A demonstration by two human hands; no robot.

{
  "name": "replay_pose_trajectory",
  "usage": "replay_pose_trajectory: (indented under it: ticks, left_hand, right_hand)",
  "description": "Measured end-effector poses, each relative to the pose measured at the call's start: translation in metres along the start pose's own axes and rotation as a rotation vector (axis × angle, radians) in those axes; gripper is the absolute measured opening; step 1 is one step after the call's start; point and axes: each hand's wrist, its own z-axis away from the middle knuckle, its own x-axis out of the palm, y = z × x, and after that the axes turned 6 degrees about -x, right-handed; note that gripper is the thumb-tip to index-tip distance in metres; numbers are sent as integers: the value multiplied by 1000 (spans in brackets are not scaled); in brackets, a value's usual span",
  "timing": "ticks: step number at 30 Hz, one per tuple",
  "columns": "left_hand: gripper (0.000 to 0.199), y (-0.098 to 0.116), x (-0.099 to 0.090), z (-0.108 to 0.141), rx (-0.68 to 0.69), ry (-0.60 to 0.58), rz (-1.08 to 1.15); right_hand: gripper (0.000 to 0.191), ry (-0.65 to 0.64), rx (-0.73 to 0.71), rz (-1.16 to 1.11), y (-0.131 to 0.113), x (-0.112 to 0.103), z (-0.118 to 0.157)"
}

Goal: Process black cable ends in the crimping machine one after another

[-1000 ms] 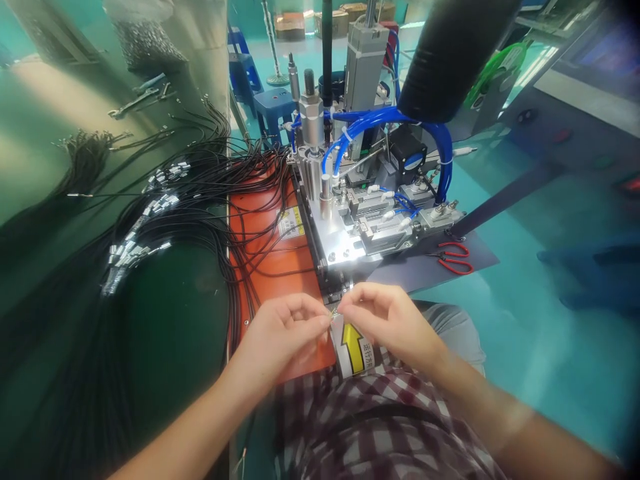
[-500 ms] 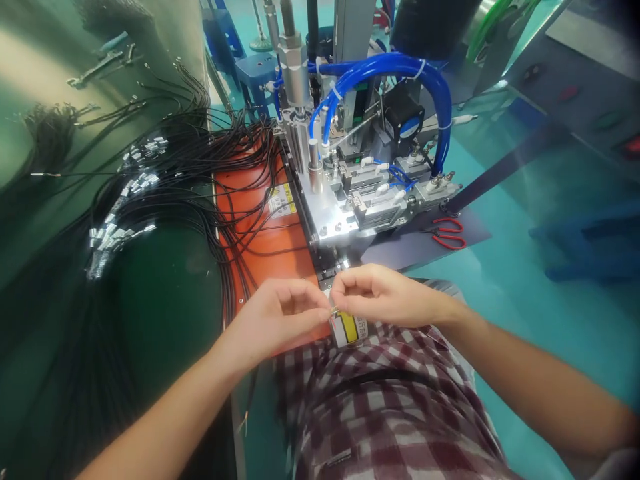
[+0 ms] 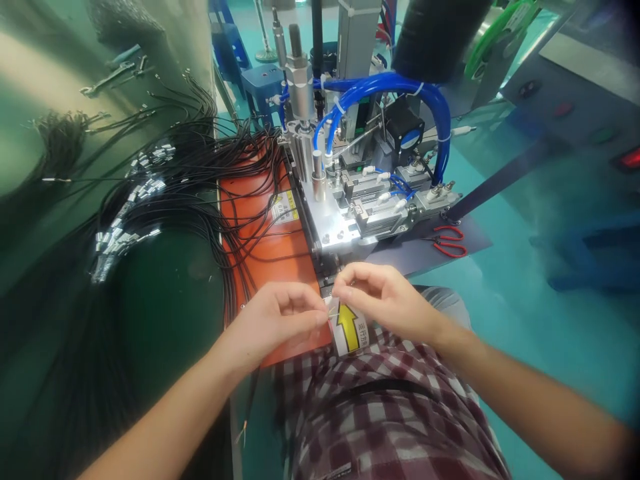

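Thin wire ends [image 3: 334, 315] stick out to the right from the pinched fingertips of my left hand [image 3: 285, 317], above the front edge of the orange plate [image 3: 280, 260]. My right hand [image 3: 383, 293] is just to the right and slightly higher, its thumb and forefinger pressed together; anything between them is too small to make out. Below the fingertips, a white label with a yellow arrow [image 3: 349, 328] shows. A black cable with bare ends [image 3: 243, 430] hangs below my left forearm.
A metal machine [image 3: 330, 213] with blue hoses [image 3: 390, 80] stands beyond my hands. Red-handled pliers [image 3: 450, 241] lie to its right. Black cables with silver connectors [image 3: 145, 180] cover the left bench and reach over the orange plate. A blue stool [image 3: 263, 83] stands behind.
My right hand has moved slightly up and away from my left fingertips, opening a small gap. More of the yellow arrow shows. The view has shifted slightly.
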Motion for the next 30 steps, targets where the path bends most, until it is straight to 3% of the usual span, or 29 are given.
replay_pose_trajectory:
  ticks: [7,12,14,16,20,23,30]
  left_hand:
    - [14,-2,4,0,-12,33,7]
    - [14,-8,3,-3,34,20,92]
    - [14,-9,3,-4,46,37,116]
    - [14,-10,4,-4,58,68,124]
    - [13,-11,5,-4,88,98,125]
    - [14,-11,5,-4,66,113,111]
    - [17,-6,13,-1,27,218,138]
  right_hand:
    - [9,64,-130,280,1,8,9]
    - [18,97,-544,857,6,11,12]
    - [21,118,-618,974,11,14,14]
    - [19,164,-574,914,15,18,16]
    - [13,280,-346,577,18,27,17]
    - [16,298,-198,403,17,33,16]
    - [14,297,-142,309,18,35,13]
